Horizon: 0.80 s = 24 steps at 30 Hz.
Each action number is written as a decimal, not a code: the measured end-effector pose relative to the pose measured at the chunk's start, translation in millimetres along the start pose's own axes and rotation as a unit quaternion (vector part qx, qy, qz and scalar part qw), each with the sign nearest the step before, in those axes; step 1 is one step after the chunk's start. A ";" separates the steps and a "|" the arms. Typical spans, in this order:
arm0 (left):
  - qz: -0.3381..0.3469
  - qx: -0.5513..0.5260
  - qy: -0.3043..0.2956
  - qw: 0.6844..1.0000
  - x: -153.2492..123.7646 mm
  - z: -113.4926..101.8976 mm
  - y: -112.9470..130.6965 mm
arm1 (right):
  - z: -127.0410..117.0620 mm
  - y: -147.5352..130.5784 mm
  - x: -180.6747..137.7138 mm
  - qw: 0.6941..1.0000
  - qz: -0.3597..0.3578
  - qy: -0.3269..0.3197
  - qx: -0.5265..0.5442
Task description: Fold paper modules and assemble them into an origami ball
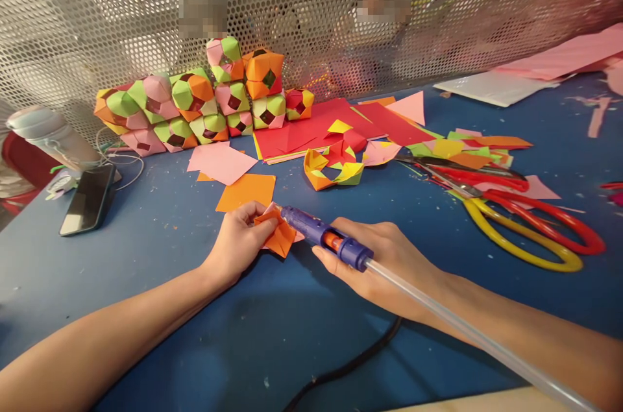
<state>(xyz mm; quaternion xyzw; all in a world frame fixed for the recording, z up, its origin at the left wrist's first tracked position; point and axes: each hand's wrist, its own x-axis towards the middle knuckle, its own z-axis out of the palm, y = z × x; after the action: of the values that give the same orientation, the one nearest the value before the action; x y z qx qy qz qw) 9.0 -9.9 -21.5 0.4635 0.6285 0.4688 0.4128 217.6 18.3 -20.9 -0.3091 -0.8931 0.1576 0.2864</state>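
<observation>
My left hand (pixel 243 237) is closed, pinching a folded orange paper piece (pixel 281 240) with some pink paper beside it. My right hand (pixel 389 263) grips a blue glue gun (pixel 311 224), whose nozzle end meets the folded paper near my left fingers. A long clear glue stick (pixel 452 321) runs out of the back of the gun toward the lower right. Just ahead of my hands lie an orange sheet (pixel 248 193) and pink sheets (pixel 224 163). Farther off sits a partly assembled yellow, green and red paper ring (pixel 335 172).
Folded paper balls (pixel 195 100) are stacked against a perforated metal screen (pixel 311 29). Large scissors (pixel 516 217) and paper scraps (pixel 467 146) lie right, red sheets (pixel 311 130) behind. A phone (pixel 87 198) and a bottle (pixel 53 136) stand left. A black cord (pixel 350 366) crosses the blue table (pixel 204 340).
</observation>
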 end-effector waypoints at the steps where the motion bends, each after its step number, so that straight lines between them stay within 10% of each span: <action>1: 0.003 0.004 0.000 1.000 0.2 -0.2 -0.3 | 0.2 0.3 -0.1 1.000 -0.004 0.000 -0.001; 24: 0.014 0.004 -0.022 1.000 1.0 -0.3 -1.9 | 1.4 -1.3 0.0 0.999 -0.039 0.012 -0.002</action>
<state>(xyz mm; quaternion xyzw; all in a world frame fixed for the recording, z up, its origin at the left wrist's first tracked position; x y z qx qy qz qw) 8.2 -9.3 -23.4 0.4842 0.6145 0.4618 0.4180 216.2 17.1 -21.4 -0.2768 -0.9012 0.1405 0.3025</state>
